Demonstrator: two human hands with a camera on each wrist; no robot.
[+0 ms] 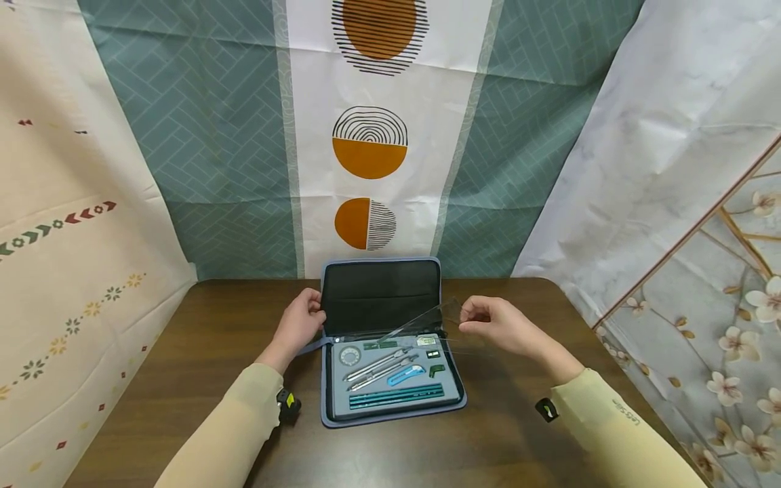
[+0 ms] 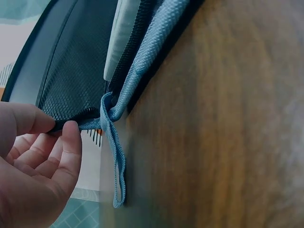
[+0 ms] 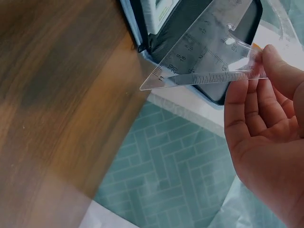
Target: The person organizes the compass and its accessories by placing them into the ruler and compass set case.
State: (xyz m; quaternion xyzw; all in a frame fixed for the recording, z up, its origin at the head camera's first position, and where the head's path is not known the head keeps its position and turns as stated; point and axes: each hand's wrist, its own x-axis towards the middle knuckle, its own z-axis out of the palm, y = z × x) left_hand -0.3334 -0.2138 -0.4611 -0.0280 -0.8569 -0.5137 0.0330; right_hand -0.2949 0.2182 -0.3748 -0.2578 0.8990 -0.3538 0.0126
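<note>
An unzipped blue-edged pencil case (image 1: 381, 293) lies on the table with its black-lined lid raised. My left hand (image 1: 299, 321) pinches the lid's left edge between thumb and fingers, close to a blue strap loop (image 2: 114, 156). Between the thumb and fingers of my right hand (image 1: 502, 327) is a clear set square (image 3: 194, 59) with printed scales, held up at the case's right side. A grey tray (image 1: 390, 362) in the case carries teal pencils (image 1: 396, 396), a blue utility knife (image 1: 405, 374), silver compasses (image 1: 373, 366), a small sharpener (image 1: 432, 354) and an eraser (image 1: 427, 341).
The brown wooden table (image 1: 207, 386) extends to both sides of the case and in front of it. Behind its far edge hangs a patterned cloth (image 1: 219, 135). More patterned cloths flank the table at left and right.
</note>
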